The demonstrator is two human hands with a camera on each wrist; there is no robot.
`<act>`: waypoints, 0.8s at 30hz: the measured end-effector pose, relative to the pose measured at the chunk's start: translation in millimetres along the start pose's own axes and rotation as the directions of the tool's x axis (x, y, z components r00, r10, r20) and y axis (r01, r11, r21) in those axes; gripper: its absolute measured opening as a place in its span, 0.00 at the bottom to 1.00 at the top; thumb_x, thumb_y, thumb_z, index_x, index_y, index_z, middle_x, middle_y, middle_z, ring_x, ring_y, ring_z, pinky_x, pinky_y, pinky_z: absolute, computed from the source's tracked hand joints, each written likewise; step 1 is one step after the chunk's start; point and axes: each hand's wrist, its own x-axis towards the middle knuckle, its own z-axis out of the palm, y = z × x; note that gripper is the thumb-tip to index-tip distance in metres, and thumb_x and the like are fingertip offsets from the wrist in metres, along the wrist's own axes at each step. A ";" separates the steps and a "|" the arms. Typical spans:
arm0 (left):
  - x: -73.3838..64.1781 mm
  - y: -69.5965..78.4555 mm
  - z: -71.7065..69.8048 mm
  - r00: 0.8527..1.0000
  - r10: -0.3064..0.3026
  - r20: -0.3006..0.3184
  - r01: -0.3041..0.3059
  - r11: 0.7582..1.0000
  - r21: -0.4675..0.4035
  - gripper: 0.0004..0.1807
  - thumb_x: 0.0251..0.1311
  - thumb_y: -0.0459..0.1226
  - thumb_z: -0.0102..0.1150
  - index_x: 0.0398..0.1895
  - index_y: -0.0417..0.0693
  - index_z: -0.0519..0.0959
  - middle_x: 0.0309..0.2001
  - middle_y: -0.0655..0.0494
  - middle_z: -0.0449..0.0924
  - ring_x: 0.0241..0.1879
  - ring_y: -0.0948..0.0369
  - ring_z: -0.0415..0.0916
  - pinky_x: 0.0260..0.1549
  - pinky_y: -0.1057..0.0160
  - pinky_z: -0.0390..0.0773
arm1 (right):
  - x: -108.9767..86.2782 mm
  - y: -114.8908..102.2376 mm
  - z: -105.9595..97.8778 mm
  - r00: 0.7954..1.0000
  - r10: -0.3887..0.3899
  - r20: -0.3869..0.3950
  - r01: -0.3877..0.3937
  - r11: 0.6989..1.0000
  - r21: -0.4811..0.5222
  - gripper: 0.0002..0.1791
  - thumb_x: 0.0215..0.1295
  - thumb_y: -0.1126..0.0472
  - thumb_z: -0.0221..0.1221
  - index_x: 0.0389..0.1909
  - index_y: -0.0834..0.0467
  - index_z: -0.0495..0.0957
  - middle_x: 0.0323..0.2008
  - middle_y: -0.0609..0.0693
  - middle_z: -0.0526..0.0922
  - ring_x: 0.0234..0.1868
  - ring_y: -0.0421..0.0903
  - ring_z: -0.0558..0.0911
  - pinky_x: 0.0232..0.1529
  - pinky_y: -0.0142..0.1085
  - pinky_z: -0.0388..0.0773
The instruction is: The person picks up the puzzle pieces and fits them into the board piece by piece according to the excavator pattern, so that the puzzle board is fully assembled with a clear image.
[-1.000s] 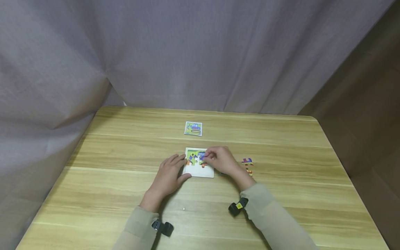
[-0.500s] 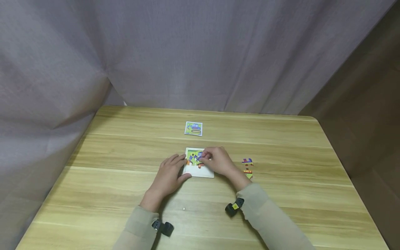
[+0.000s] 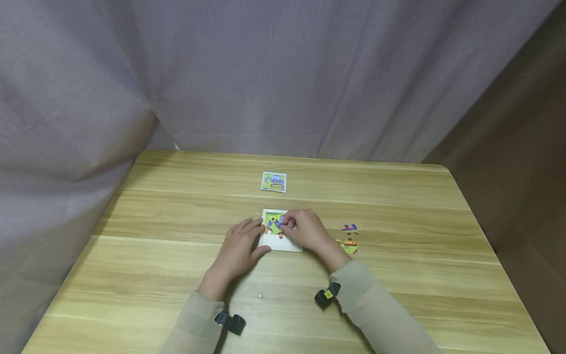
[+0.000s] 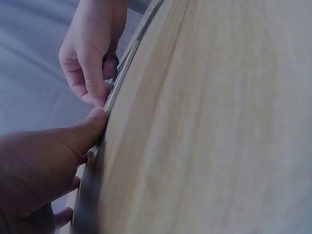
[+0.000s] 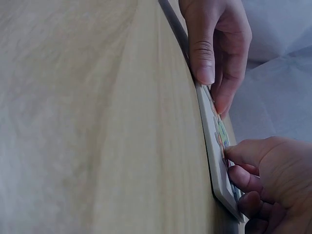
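A white puzzle tray lies near the table's middle, its upper part bearing jigsaw pieces of a green and blue digger picture. My left hand rests at the tray's left side, fingers spread along the edge and thumb at the front corner. Over the tray's right half, my right hand pinches a jigsaw piece, mostly hidden under the fingers, with a red tab showing. In the right wrist view the right thumb and curled fingers sit right at the tray's surface.
Behind the tray lies a small picture card of a digger. Loose pieces lie right of the right hand: a purple-and-red one and green-and-red ones. A tiny white speck is on the wooden table.
My right hand has slid left across the tray with the piece, bringing it against the pieces on the left. More of the loose green-and-red pieces now shows. The left hand stays put.
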 end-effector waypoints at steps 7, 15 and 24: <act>0.0 0.1 0.2 1.000 0.005 -0.001 -0.005 1.000 0.000 0.31 0.64 0.54 0.65 0.63 0.44 0.78 0.71 0.49 0.70 0.72 0.45 0.63 0.70 0.39 0.60 | -0.1 0.2 1.7 1.000 -0.016 -0.024 0.016 1.000 -0.018 0.06 0.61 0.62 0.70 0.28 0.53 0.83 0.21 0.39 0.78 0.24 0.38 0.75 0.31 0.33 0.76; -0.5 -0.3 -0.6 1.000 0.013 -0.007 -0.013 1.000 -0.001 0.31 0.64 0.53 0.66 0.63 0.43 0.78 0.70 0.48 0.71 0.72 0.45 0.63 0.70 0.39 0.60 | -4.1 3.8 2.2 0.997 -0.067 -0.039 0.067 0.998 -0.009 0.03 0.65 0.60 0.67 0.32 0.53 0.84 0.22 0.38 0.78 0.24 0.37 0.75 0.33 0.34 0.77; -1.6 -0.7 -1.9 1.000 -0.003 0.001 0.003 1.000 -0.009 0.32 0.63 0.53 0.66 0.63 0.43 0.78 0.71 0.48 0.70 0.72 0.44 0.63 0.71 0.39 0.59 | -12.3 14.1 -3.6 0.990 -0.104 -0.091 0.106 0.994 0.024 0.02 0.66 0.62 0.64 0.34 0.55 0.85 0.25 0.39 0.80 0.26 0.38 0.75 0.30 0.33 0.77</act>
